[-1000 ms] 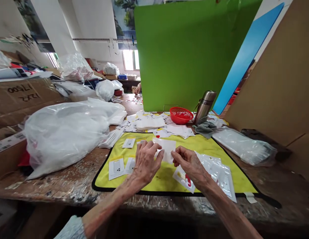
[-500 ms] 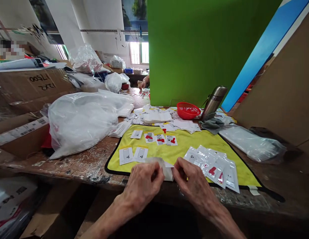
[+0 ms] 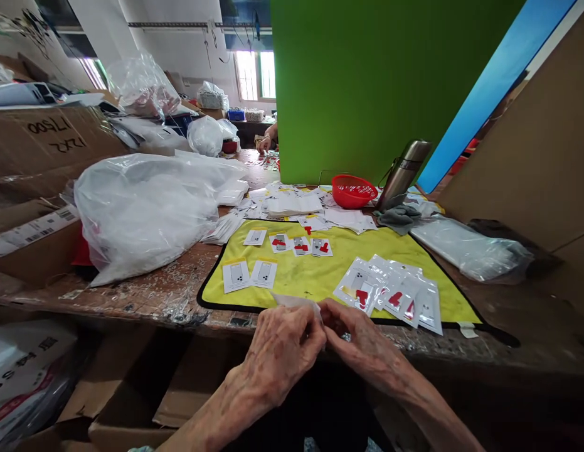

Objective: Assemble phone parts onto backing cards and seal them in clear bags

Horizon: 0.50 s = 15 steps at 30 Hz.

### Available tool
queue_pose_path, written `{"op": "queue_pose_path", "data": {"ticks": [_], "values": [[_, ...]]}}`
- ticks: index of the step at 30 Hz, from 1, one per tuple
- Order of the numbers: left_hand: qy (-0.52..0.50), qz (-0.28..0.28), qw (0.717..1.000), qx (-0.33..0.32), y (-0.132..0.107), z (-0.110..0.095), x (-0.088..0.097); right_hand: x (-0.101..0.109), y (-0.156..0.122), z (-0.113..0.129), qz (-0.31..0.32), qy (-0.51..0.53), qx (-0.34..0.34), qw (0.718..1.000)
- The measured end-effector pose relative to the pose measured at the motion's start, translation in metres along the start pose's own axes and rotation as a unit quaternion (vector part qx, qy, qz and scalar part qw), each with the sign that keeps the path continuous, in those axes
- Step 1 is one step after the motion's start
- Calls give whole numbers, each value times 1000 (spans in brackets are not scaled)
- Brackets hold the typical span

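Observation:
My left hand (image 3: 282, 348) and my right hand (image 3: 362, 342) are pinched together on a small white packet (image 3: 294, 301), held at the table's front edge, just below the yellow mat (image 3: 315, 276). Most of the packet is hidden behind my fingers. On the mat, right of my hands, lies a fanned pile of clear bags with red parts (image 3: 395, 295). Two white cards (image 3: 249, 275) lie at the mat's left. A row of small cards with red pieces (image 3: 296, 243) lies further back.
A big white plastic bag (image 3: 145, 210) fills the table's left. Behind the mat are stacks of white cards (image 3: 292, 204), a red basket (image 3: 352, 190), a steel flask (image 3: 402, 174), a grey cloth and a green board (image 3: 367, 88). Another person's hand (image 3: 265, 143) works far back. Cardboard boxes stand at left.
My hands have drawn back with the packet from over the mat's middle to the table's front edge, uncovering the cards and bags. The view has dropped and pulled back.

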<state>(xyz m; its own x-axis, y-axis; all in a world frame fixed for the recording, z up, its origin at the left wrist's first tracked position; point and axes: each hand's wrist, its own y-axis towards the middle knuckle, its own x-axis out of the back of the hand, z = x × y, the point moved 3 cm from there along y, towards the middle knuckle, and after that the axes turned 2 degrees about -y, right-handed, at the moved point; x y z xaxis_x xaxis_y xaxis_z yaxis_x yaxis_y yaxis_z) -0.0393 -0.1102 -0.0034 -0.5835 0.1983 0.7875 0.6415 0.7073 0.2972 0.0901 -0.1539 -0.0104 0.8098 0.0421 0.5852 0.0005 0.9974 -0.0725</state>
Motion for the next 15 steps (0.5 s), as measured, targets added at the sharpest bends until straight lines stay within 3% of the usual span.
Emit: {"op": "queue_pose_path", "data": {"ticks": [2, 4, 6, 7, 9, 11, 13, 15], "values": [[-49, 10, 999, 1, -1, 1, 2, 0, -2, -3, -19, 1, -2, 1000], [-106, -45, 993, 26, -2, 8, 12, 2, -5, -5, -22, 50, -21, 998], [-173, -119, 973, 100, -5, 21, 22, 4, -10, -5, 6, 158, -42, 987], [-223, -129, 955, 149, -7, 28, 25, 5, -12, -5, 23, 211, -52, 976], [-376, -58, 893, 240, -12, 38, 21, 6, -17, -3, 42, 285, -64, 956], [-534, 55, 793, 288, -17, 37, 12, 6, -21, -1, 54, 320, -70, 943], [-624, 109, 712, 303, -21, 33, 5, 2, -24, 0, 68, 342, -75, 934], [-646, 105, 693, 303, -22, 31, 0, -2, -24, -2, 74, 356, -76, 928]]}}
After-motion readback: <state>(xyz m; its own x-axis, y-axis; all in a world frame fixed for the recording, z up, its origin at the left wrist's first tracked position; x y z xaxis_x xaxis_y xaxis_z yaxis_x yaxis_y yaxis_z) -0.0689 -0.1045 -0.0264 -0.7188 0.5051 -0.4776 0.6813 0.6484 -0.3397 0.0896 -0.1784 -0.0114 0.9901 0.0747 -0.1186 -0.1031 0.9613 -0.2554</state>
